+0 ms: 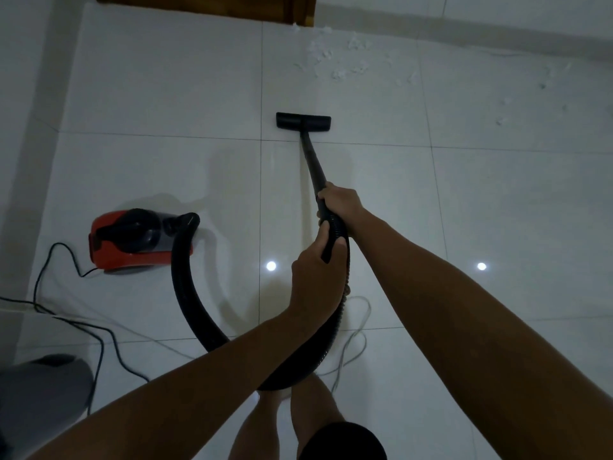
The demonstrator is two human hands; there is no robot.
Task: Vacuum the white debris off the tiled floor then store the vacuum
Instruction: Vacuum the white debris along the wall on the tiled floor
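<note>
White debris (341,61): scattered on tiled floor (166,94) beyond black nozzle (303,121), untouched. Right hand (338,202) grips wand (313,167); left hand (313,277) grips hose (189,293). Risk: power cord (66,313) behind nozzle snagging feet.

Glossy white tiled floor (497,200) — wooden door frame (205,8) beyond

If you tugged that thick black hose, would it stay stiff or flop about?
The hose probably bends easily: it sags in a wide loop from the red vacuum round to the hands. Its ribbed surface near the left hand suggests it flexes without kinking. A hard tug might drag the small vacuum along the glossy floor.
</note>
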